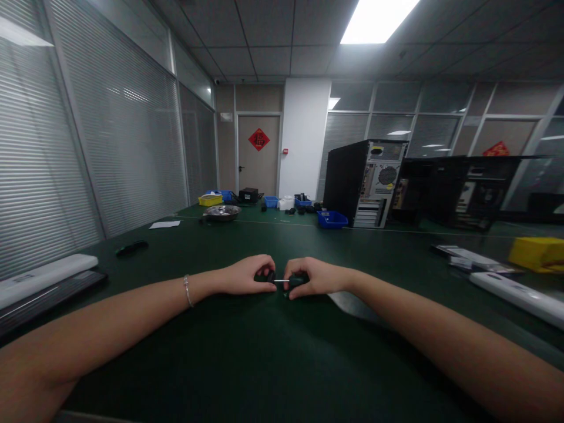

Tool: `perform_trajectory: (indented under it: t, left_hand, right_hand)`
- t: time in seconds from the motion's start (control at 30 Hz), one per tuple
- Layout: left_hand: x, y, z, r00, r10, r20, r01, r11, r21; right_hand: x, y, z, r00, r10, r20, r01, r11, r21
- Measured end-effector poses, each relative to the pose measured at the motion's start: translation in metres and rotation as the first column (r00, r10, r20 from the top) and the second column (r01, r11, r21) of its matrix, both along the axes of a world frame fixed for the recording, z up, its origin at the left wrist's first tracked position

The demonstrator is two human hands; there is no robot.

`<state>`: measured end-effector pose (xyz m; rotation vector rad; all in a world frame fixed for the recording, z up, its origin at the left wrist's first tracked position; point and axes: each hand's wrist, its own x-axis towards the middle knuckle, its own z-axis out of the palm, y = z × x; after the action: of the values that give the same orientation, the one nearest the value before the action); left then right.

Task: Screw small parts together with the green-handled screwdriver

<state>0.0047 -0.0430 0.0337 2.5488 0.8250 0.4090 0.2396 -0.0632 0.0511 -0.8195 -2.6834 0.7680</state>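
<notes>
My right hand [308, 276] is closed around the dark handle of a screwdriver [282, 281]. Its thin metal shaft points left, toward a small black part [265, 277] pinched in my left hand [253, 274]. The shaft's tip meets or nearly meets that part; I cannot tell exactly. Fingers hide most of the black part, so its kind does not show. Both hands are low over the green tabletop [264, 352], close together in the middle. A pale flat item [359, 306] lies partly behind my right forearm.
A black computer tower [348, 176] stands at the back right beside a blue bin [332, 220]. A metal bowl [222, 212] and a dark green-black tool [131, 248] are at left. Keyboard boxes [48, 279] lie far left; a white bar [520, 294] and yellow box [535, 254] sit right.
</notes>
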Motion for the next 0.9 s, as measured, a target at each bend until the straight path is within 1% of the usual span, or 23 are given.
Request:
perform_trajectory:
  t: [0.07, 0.17, 0.3, 0.4, 0.5, 0.63, 0.73, 0.8, 0.9]
  left_hand:
    - [-0.003, 0.005, -0.002, 0.999, 0.014, 0.043, -0.013, 0.999, -0.032]
    - [-0.005, 0.012, -0.005, 0.994, 0.042, 0.103, -0.032, 0.995, -0.095]
    - [-0.005, 0.016, -0.008, 0.983, 0.045, 0.179, -0.020, 0.990, -0.138]
    - [-0.003, 0.014, -0.008, 0.974, 0.040, 0.223, -0.001, 0.985, -0.172]
    - [-0.001, 0.011, -0.008, 0.953, 0.017, 0.302, 0.062, 0.966, -0.249]
    - [0.000, 0.009, -0.010, 0.916, 0.013, 0.401, 0.125, 0.940, -0.317]
    - [0.002, 0.006, -0.011, 0.897, 0.044, 0.440, 0.101, 0.949, -0.300]
    - [0.003, 0.002, -0.010, 0.887, 0.067, 0.456, 0.065, 0.961, -0.268]
    - [0.008, -0.003, -0.009, 0.868, 0.089, 0.489, 0.028, 0.973, -0.227]
  right_hand:
    - [-0.001, -0.002, 0.002, 0.999, 0.012, 0.035, -0.013, 0.999, 0.033]
    - [-0.001, -0.001, 0.001, 0.998, 0.024, 0.060, -0.026, 0.999, 0.036]
    - [-0.001, 0.001, -0.003, 0.998, 0.023, 0.051, -0.025, 0.999, 0.038]
    - [-0.001, 0.000, -0.005, 1.000, 0.000, 0.021, -0.001, 1.000, 0.017]
    - [-0.001, 0.000, -0.008, 0.997, -0.058, -0.043, 0.059, 0.998, 0.012]
    - [-0.004, 0.006, -0.014, 0.961, -0.162, -0.224, 0.184, 0.980, 0.078]
    - [-0.010, 0.011, -0.018, 0.899, -0.258, -0.353, 0.309, 0.946, 0.094]
    - [-0.015, 0.010, -0.019, 0.853, -0.311, -0.419, 0.368, 0.928, 0.059]
    - [-0.023, 0.004, -0.019, 0.792, -0.368, -0.488, 0.420, 0.908, -0.003]
